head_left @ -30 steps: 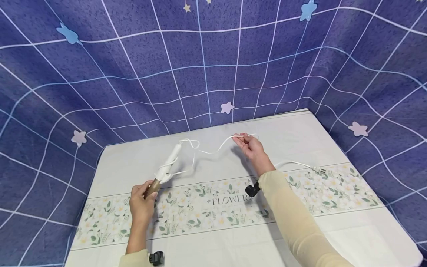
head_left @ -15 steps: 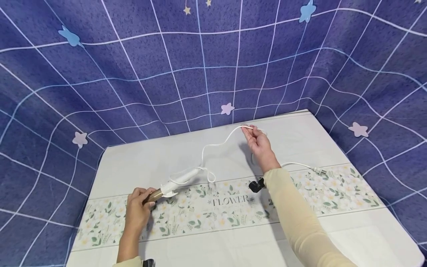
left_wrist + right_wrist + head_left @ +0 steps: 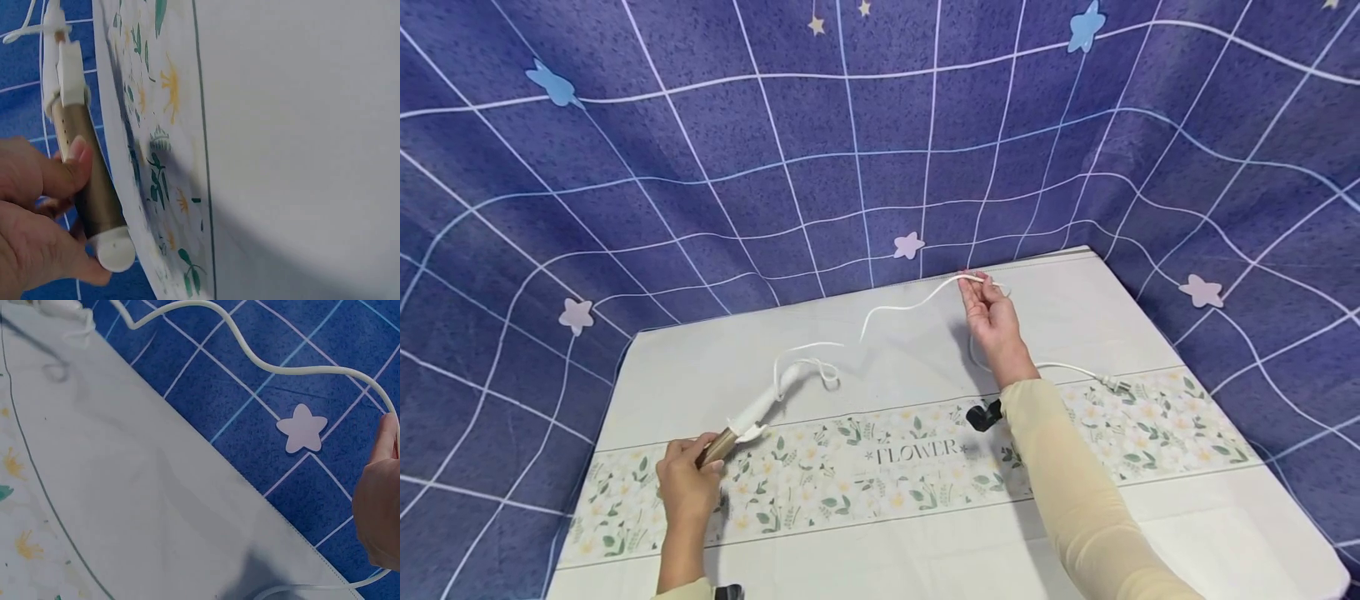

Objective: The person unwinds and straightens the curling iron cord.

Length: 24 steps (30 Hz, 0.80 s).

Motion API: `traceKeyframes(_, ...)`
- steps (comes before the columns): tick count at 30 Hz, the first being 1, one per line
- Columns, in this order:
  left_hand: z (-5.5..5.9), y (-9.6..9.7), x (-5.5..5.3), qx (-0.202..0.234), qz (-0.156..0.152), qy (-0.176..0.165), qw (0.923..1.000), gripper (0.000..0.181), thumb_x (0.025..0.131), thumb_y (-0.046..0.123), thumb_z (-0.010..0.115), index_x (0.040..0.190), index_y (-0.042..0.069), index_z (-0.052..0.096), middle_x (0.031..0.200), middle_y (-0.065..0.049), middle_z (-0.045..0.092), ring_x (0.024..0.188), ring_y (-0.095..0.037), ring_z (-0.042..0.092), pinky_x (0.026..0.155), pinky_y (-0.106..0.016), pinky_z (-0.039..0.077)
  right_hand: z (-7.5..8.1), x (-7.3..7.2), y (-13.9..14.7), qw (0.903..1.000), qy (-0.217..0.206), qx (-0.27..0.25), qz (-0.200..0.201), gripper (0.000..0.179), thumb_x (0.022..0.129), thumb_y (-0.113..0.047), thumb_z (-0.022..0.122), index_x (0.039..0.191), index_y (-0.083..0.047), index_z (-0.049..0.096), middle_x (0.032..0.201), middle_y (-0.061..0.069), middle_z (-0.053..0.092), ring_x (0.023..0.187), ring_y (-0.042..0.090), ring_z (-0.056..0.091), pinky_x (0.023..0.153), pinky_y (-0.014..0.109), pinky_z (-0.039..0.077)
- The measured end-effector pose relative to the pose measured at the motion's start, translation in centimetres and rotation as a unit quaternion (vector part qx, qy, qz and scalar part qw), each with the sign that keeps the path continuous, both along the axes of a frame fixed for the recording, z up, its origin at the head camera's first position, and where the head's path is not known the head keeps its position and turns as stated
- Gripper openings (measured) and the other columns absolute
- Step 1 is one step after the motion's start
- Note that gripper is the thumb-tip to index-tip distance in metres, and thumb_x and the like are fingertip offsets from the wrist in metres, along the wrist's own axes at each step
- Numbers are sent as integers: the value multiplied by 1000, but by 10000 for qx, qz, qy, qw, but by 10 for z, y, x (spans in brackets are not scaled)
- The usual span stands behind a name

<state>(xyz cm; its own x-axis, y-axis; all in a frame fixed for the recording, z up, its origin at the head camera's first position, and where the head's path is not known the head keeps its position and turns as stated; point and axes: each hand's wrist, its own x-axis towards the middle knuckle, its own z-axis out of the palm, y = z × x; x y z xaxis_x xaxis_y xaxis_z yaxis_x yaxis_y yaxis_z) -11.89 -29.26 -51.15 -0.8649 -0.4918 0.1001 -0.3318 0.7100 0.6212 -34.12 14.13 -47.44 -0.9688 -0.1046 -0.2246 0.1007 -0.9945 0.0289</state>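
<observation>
A curling iron with a white handle (image 3: pixel 758 408) and a gold-brown barrel (image 3: pixel 94 181) points up and right over the table. My left hand (image 3: pixel 688 487) grips it by the barrel; in the left wrist view the thumb lies along the barrel near its white tip (image 3: pixel 116 250). From the handle's far end a white cord (image 3: pixel 902 307) comes off in loose loops, some of them overlapping the handle. My right hand (image 3: pixel 994 321) pinches this cord near the table's back edge, palm turned up. Beyond the hand, the cord runs to a plug (image 3: pixel 1112 384) on the table.
The white table (image 3: pixel 925 550) has a printed flower band across it. A blue gridded curtain (image 3: pixel 880 125) with star shapes hangs behind and at both sides. Black wrist mounts (image 3: pixel 983 416) sit at the sleeves.
My right hand has moved up and right with the cord. The left hand has shifted left; the curling iron swung rightward, then back up. Cord wound about the handle has loosened toward its far end.
</observation>
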Motion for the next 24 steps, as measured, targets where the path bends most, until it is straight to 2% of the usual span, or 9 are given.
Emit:
traceKeyframes(4, 1, -4, 2, 239, 487, 52, 9985, 37, 88, -4, 62, 124, 2, 61, 116, -20, 46, 113, -41, 38, 91, -57, 35, -3, 1, -1, 9993, -133, 334, 79, 17, 100, -9, 39, 107, 5, 46, 98, 30, 64, 140, 26, 29, 110, 37, 30)
traceKeyframes(7, 1, -7, 3, 398, 791, 55, 9961, 37, 89, -4, 60, 127, 0, 59, 117, -22, 43, 113, -43, 41, 91, -54, 40, -7, 2, -2, 9978, -248, 583, 177, 15, 100, -9, 39, 109, 2, 43, 111, 28, 61, 140, 27, 30, 111, 37, 29)
traceKeyframes(9, 0, -10, 3, 496, 947, 70, 9942, 38, 90, -4, 59, 128, 0, 58, 118, -22, 43, 112, -43, 44, 92, -53, 42, -10, 3, -3, 9964, -325, 739, 270, 16, 101, -9, 37, 114, 0, 41, 129, 25, 53, 140, 28, 30, 112, 38, 28)
traceKeyframes(11, -2, -13, 2, 608, 1067, 102, 9924, 39, 91, -4, 58, 129, 0, 57, 120, -23, 42, 110, -43, 47, 92, -53, 43, -12, 3, -4, 9948, -376, 870, 369, 23, 102, -9, 35, 123, -1, 38, 146, 21, 39, 141, 29, 29, 112, 38, 27)
traceKeyframes(13, -7, -17, -1, 535, 1209, 88, 9912, 38, 91, 0, 59, 129, 3, 58, 120, -19, 44, 107, -39, 51, 85, -47, 48, -14, 3, -5, 9923, -421, 1084, 426, 31, 103, -10, 33, 133, -2, 33, 155, 17, 25, 141, 29, 28, 112, 38, 27)
traceKeyframes(15, -10, -21, -3, 557, 1330, 165, 9894, 39, 90, 2, 62, 129, 6, 59, 119, -17, 45, 104, -36, 52, 80, -45, 49, -16, 3, -6, 9900, -481, 1247, 462, 37, 103, -10, 32, 139, -3, 28, 157, 16, 21, 141, 29, 27, 112, 38, 26)
traceKeyframes(18, -14, -27, -6, 522, 1487, 261, 9872, 39, 90, 4, 64, 128, 7, 61, 118, -15, 46, 101, -33, 53, 70, -42, 47, -18, 3, -6, 9854, -611, 1524, 441, 33, 103, -10, 31, 135, -2, 32, 155, 19, 23, 140, 30, 30, 111, 39, 28)
traceKeyframes(22, -7, -29, -3, 675, 1624, 412, 9836, 39, 90, -1, 61, 129, 2, 59, 119, -21, 45, 103, -40, 51, 78, -48, 45, -21, 3, -5, 9832, -772, 1615, 355, 22, 104, -9, 31, 121, 0, 39, 154, 21, 24, 139, 32, 32, 111, 40, 29)
traceKeyframes(24, -2, -28, -1, 706, 1667, 438, 9825, 39, 90, -3, 61, 128, -1, 58, 119, -24, 44, 104, -42, 51, 82, -50, 43, -23, 4, -4, 9822, -805, 1665, 338, 22, 104, -9, 31, 121, 0, 40, 154, 21, 24, 139, 32, 32, 111, 40, 30)
